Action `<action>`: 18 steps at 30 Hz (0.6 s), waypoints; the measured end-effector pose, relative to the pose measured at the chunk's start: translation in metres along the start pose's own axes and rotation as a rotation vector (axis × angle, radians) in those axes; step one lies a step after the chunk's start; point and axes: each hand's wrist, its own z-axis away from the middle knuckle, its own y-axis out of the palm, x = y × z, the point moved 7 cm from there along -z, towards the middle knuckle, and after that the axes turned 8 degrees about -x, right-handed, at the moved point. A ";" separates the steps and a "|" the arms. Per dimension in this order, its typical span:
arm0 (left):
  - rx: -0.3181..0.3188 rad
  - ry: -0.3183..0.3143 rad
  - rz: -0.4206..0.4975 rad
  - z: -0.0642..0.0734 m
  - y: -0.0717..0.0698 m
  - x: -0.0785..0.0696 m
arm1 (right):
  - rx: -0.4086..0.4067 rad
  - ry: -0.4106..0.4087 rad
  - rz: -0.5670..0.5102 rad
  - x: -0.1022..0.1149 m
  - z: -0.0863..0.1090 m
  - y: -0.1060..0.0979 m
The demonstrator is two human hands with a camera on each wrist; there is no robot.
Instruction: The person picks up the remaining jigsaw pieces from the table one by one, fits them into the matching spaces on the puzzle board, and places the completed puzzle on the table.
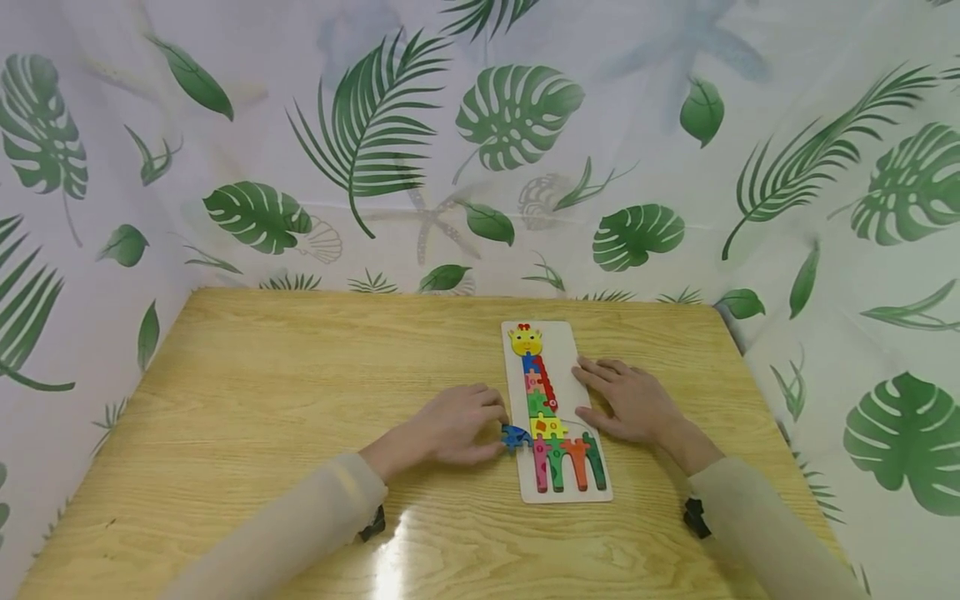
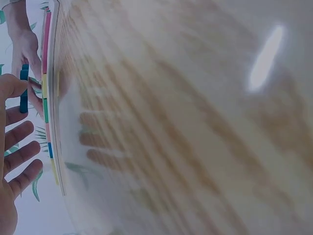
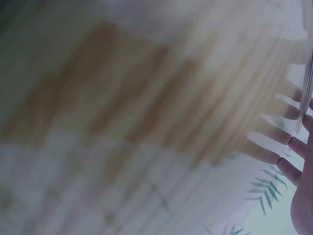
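Note:
A giraffe jigsaw puzzle board (image 1: 561,342) lies on the table, its pale base bearing a yellow head, a neck of several colours and pink, green and orange legs. My left hand (image 1: 461,425) pinches a blue puzzle piece (image 1: 514,437) between thumb and finger at the board's left edge. In the left wrist view that piece (image 2: 24,90) stands on edge in the pinch, the other fingers spread. With fingers extended, my right hand (image 1: 633,400) rests at the board's right edge. Right of the yellow neck piece (image 1: 546,427), a bare outlined patch shows.
The wooden table (image 1: 315,367) extends around the board on all sides. A white cloth (image 1: 525,192) printed with green leaves hangs behind and along both sides of it. Glare marks the table near the left sleeve (image 1: 300,525).

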 end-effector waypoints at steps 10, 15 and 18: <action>0.012 0.008 0.015 -0.011 0.004 -0.003 | -0.001 0.005 -0.007 0.002 0.000 -0.002; 0.015 0.007 0.020 -0.017 0.005 -0.004 | -0.005 0.010 -0.005 0.002 0.000 -0.001; 0.022 0.001 0.018 -0.022 0.007 -0.005 | -0.005 0.009 0.001 0.002 0.000 -0.001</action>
